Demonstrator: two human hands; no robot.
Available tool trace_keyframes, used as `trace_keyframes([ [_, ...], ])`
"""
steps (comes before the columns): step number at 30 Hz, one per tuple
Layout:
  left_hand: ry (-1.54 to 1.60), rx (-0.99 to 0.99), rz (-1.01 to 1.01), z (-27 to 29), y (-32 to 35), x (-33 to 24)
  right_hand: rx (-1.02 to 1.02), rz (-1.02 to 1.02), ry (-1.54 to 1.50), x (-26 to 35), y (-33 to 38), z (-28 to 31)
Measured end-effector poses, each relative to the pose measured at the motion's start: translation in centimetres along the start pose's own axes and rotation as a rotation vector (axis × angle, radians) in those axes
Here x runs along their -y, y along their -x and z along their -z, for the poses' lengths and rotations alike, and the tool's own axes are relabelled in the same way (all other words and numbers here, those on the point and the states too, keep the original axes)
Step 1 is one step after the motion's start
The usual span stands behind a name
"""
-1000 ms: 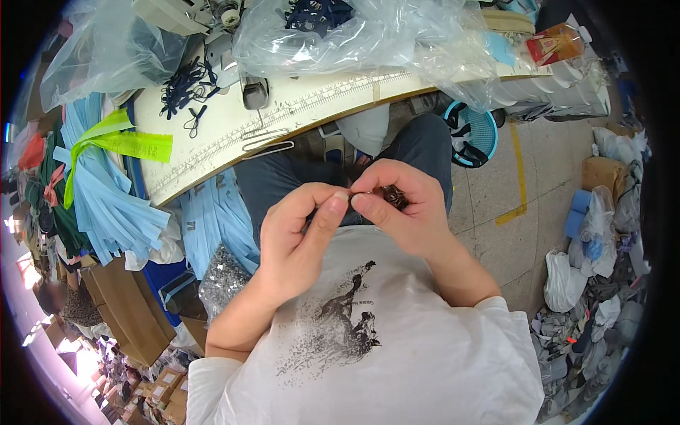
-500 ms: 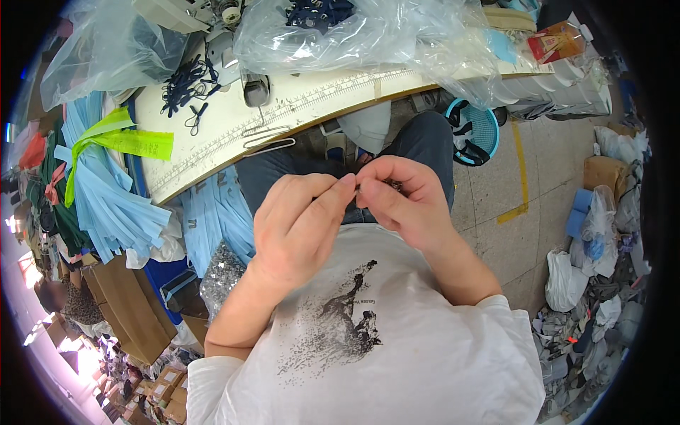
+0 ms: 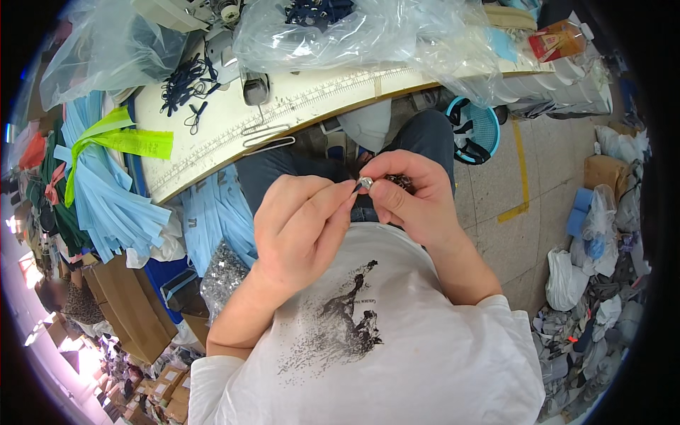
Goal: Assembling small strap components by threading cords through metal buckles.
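Above my lap both hands meet at the fingertips. My left hand (image 3: 301, 225) is closed in a pinch on the end of a thin dark strip (image 3: 356, 188). Between the thumb and index finger of my right hand (image 3: 418, 202) is a small shiny silver metal piece (image 3: 365, 183), which touches the strip's tip. Whether the strip passes through the metal piece, I cannot tell. A bunch of small dark, glinting pieces (image 3: 402, 182) shows in the curl of my right fingers; their kind is too small to make out.
Ahead stands a white table (image 3: 234, 134) with a ruler strip, dark looped cords (image 3: 188, 85), wire hooks (image 3: 265, 138) and clear plastic bags (image 3: 340, 42). Light blue strips (image 3: 117, 191) hang at the left. A blue basket (image 3: 473, 131) stands on the floor at right. A person (image 3: 74, 297) is far left.
The fingertips have drawn slightly apart, and the silver metal piece has come into sight between them. The dark bunch in my right hand shows more. Both forearms stay nearly in place.
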State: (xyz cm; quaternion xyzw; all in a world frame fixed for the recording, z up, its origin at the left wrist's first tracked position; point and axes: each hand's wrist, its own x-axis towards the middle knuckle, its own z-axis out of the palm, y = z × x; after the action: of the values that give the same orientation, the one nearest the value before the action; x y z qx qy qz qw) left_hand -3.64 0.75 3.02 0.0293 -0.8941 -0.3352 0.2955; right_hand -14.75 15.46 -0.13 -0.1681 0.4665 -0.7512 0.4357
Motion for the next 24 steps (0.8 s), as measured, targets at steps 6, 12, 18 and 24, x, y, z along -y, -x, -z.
trace_keyframes([
  [6,-0.046,-0.005,-0.065,0.11,-0.19,0.10,0.003,0.147,0.187,-0.06,-0.12,-0.07],
  [12,-0.078,0.003,-0.088,0.16,-0.30,0.07,0.026,0.216,0.291,0.11,-0.26,-0.06],
  [18,-0.055,0.057,-0.012,0.58,-0.29,-0.11,0.057,0.230,0.463,0.78,-0.50,0.08],
  [24,-0.013,0.117,0.034,0.82,-0.44,0.07,0.038,-0.077,0.068,0.57,-0.57,0.20],
])
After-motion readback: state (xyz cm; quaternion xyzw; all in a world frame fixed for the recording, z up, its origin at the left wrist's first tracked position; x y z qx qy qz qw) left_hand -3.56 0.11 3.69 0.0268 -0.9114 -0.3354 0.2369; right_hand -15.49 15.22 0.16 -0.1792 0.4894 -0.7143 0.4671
